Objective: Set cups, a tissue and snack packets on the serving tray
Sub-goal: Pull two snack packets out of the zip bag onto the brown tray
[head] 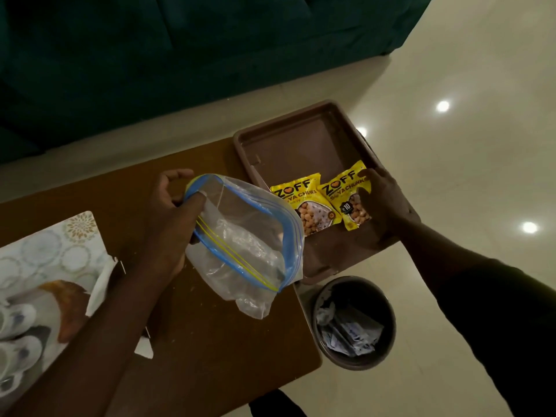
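At nine o'clock, at the left edge, a box (45, 284) with circle patterns lies on the brown table (210, 341). White cups (15, 341) sit in it at eight o'clock, partly cut off by the edge. A bit of white paper (143, 347) lies just beside the box.

Next comes the left hand (171, 212), near the middle. Its fingers are closed on the blue rim of a clear bag (240, 239). The bag hangs open and crumpled over the table. I cannot tell if anything is in it.

To the right, at about one o'clock from the bag, a brown tray (288, 145) rests on the table's right end. Part of it sticks out past the table edge. Two yellow packets lie flat in the tray, side by side and touching. The left packet (304, 206) is partly behind the bag. The right hand (388, 203) lies flat on the right packet (346, 197), fingers spread and not curled round it.

At five o'clock, on the pale floor (466, 145), stands a round bin (355, 323) with crumpled paper inside. A dark green sofa (180, 55) fills the top, at twelve o'clock.
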